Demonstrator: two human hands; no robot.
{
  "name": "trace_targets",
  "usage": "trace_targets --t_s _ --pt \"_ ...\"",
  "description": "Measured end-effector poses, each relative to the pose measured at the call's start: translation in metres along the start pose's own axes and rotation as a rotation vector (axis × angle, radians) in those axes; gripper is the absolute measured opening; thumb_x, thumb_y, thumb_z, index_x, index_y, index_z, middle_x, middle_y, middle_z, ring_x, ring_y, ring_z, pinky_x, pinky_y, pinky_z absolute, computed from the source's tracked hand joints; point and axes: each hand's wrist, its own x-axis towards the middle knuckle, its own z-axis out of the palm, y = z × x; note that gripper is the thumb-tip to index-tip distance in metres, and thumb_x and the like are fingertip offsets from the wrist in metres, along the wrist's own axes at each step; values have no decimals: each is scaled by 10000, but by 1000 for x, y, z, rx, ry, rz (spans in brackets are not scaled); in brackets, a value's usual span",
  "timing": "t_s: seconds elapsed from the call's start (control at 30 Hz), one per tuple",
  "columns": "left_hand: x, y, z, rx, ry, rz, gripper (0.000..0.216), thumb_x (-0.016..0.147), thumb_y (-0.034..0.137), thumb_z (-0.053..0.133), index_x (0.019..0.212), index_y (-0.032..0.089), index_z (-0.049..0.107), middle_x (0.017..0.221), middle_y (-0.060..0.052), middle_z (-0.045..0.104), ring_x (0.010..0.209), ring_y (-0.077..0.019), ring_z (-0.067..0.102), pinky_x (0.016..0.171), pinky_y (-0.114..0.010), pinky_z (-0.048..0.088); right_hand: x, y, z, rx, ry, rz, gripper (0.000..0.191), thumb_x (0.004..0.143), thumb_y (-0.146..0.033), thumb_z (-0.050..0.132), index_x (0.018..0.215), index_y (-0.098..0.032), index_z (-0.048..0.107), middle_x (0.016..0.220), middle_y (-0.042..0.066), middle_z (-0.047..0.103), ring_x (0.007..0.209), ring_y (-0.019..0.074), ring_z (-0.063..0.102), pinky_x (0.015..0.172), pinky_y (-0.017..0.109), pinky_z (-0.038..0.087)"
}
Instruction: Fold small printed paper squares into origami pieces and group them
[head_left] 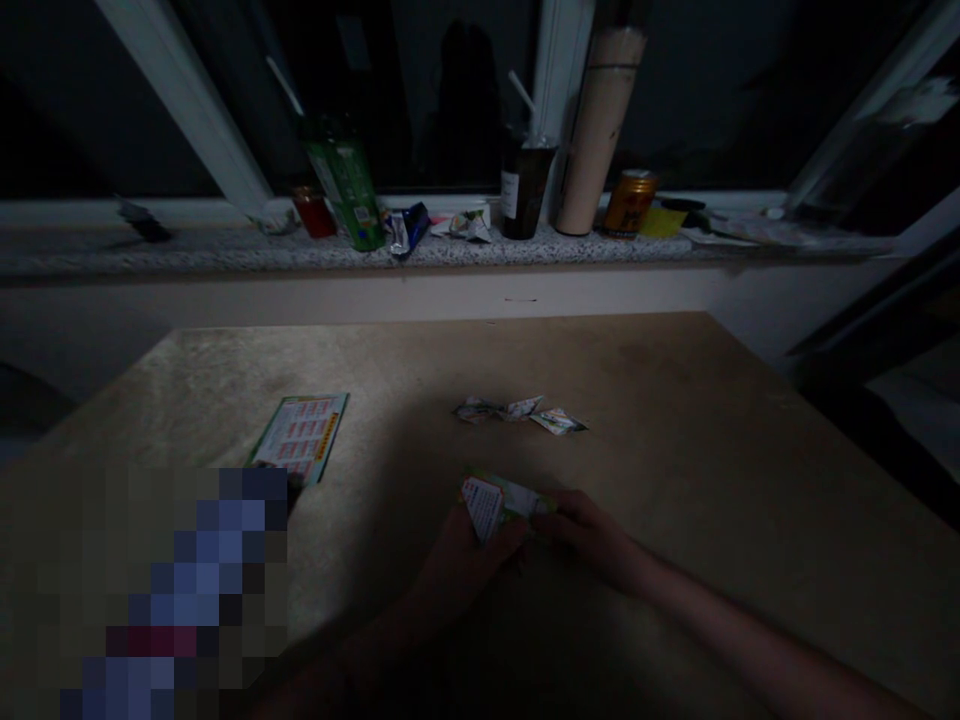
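Observation:
Between my two hands is a printed paper sheet, partly folded, with a triangular flap of red and dark print at its left end. My left hand grips its left side, the thumb lying over the lower edge. At the right end, my right hand pinches the paper with fingers closed. Just beyond the hands, several small folded paper pieces lie in a row on the brown table. To the left lies a flat printed sheet with red blocks of print and a green border.
A blurred, pixelated patch covers the lower left. Along the granite sill stand a green bottle, a dark cup with a straw, a tall pink flask, an orange can and crumpled wrappers.

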Motion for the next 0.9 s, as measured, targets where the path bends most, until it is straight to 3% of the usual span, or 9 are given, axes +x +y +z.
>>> trace_targets --t_s 0.23,0.47,0.67,0.9 --pt "-2 1 2 -12 115 -3 197 709 358 643 722 169 590 660 0 604 621 -162 549 575 -228 418 1 -8 8 -65 35 -26 358 846 -479 502 724 -166 624 580 -29 476 512 100 385 556 222 392" --pt "3 -3 -1 -152 26 -32 306 716 436 624 591 172 536 500 30 516 464 -112 455 481 -208 363 -1 2 4 116 50 -15 307 795 -447 582 780 -147 647 681 13 581 614 134 508 604 239 421" --pt "4 2 -3 -223 18 -59 332 681 446 662 567 160 536 481 33 504 444 -94 425 454 -193 346 -1 -6 1 177 -82 18 238 715 -352 708 839 -151 675 733 27 659 711 159 605 732 296 472" --pt "2 5 -2 -219 -61 -89 350 652 489 657 599 158 556 486 25 527 432 -97 438 443 -199 343 0 -1 1 141 -45 5 253 720 -390 702 765 -141 687 705 38 674 679 159 623 648 267 487"
